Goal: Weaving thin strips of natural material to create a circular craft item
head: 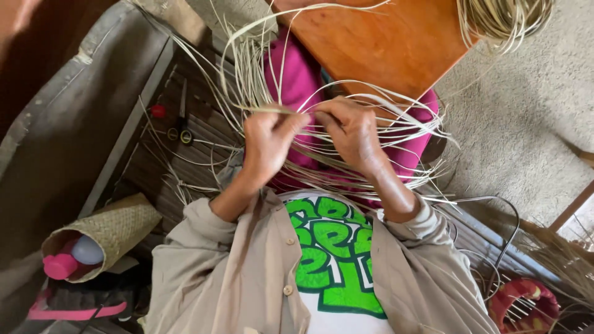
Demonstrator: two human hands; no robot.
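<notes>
Both my hands are raised in front of my chest among many thin pale reed strips [377, 108] that loop and fan out over my lap. My left hand [266, 141] pinches a small bunch of these strips between thumb and fingers. My right hand [351, 131] is right next to it, fingers closed on other strips of the same tangle. Beyond the hands an orange wooden board [383, 43] lies on magenta cloth [296, 77] over my knees.
Scissors [184, 120] and a small red object [158, 111] lie on the dark slatted floor at the left. A woven tube basket [117, 229] holding pink and pale bottles lies at lower left. A coiled bundle of strips [501, 18] is at top right, a red round object [526, 303] at lower right.
</notes>
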